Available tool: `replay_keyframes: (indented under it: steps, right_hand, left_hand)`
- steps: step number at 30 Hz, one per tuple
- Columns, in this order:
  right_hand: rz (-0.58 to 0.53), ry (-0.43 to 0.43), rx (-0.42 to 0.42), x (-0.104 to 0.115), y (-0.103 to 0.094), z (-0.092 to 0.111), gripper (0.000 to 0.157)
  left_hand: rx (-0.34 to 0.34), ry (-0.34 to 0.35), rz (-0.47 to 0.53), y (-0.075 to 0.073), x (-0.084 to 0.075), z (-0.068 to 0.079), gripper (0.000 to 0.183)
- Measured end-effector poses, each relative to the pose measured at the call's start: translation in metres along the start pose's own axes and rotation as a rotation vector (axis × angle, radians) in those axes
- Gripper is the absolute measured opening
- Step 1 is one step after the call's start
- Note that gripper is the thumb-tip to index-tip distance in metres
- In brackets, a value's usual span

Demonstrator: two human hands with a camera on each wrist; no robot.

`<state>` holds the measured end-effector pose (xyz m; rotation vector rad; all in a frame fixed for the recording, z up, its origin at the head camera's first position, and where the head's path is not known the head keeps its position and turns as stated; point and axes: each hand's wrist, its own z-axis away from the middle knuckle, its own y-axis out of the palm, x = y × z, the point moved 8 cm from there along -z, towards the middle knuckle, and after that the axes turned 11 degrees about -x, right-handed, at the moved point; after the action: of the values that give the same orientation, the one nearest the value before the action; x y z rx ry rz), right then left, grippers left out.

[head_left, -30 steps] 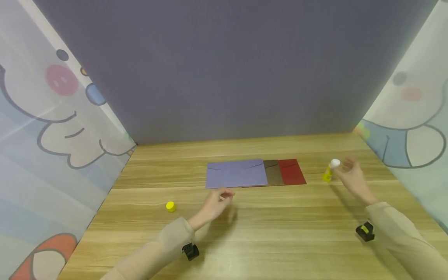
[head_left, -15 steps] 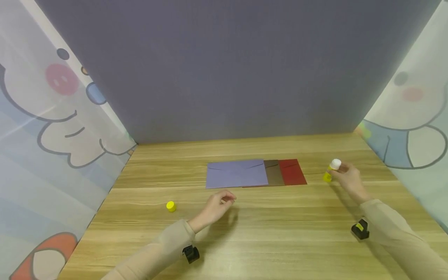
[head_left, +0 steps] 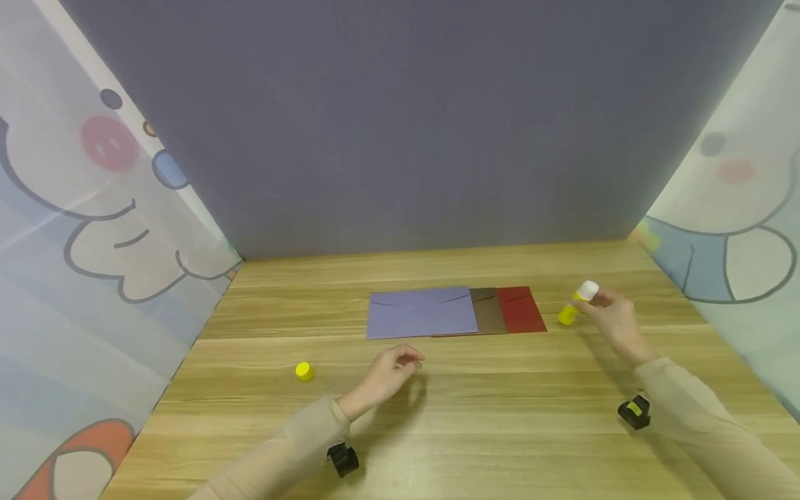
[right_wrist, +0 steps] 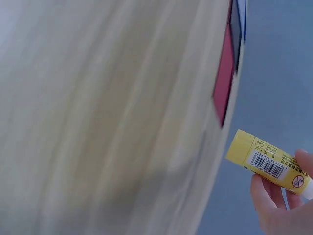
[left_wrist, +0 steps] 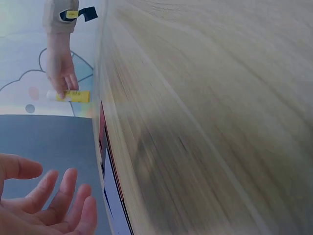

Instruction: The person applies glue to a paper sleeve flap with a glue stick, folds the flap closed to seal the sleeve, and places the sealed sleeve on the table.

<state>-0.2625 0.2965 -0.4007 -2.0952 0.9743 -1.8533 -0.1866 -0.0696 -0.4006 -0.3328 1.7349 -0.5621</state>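
Note:
My right hand pinches a yellow glue stick between thumb and fingers, its bare white end up and tilted to the right. In the right wrist view the label and barcode of the glue stick face the camera. My left hand hovers over the table in front of the envelopes, fingers loosely bent and holding nothing. The left wrist view shows that hand with its fingers spread apart from the thumb. A yellow cap stands on the table to the left of my left hand.
A lavender envelope overlaps a brown envelope and a red envelope at the middle back of the wooden table. A dark grey panel rises behind, with cartoon-printed sheets on both sides.
My right hand has closed its fingers on the glue stick and brought it slightly left, toward the red envelope. My left hand has shifted slightly right and nearer; the cap and envelopes stay put.

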Motion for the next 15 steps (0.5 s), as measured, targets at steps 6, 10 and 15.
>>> replay_keyframes:
  steps: [6, 10, 15]
  right_hand:
    - [-0.087, -0.024, 0.033, 0.026, 0.011, 0.007, 0.051]
    - [-0.168, -0.011, 0.062, 0.036, 0.02, 0.013, 0.049]
    - [-0.281, 0.042, 0.17, 0.047, 0.036, 0.022, 0.053]
  left_hand:
    - [-0.017, 0.048, 0.04, 0.002, -0.006, 0.002, 0.019]
    - [-0.008, -0.009, 0.051, 0.009, 0.0, 0.0, 0.021]
    - [-0.014, -0.044, 0.077, 0.012, 0.0, 0.0, 0.026]
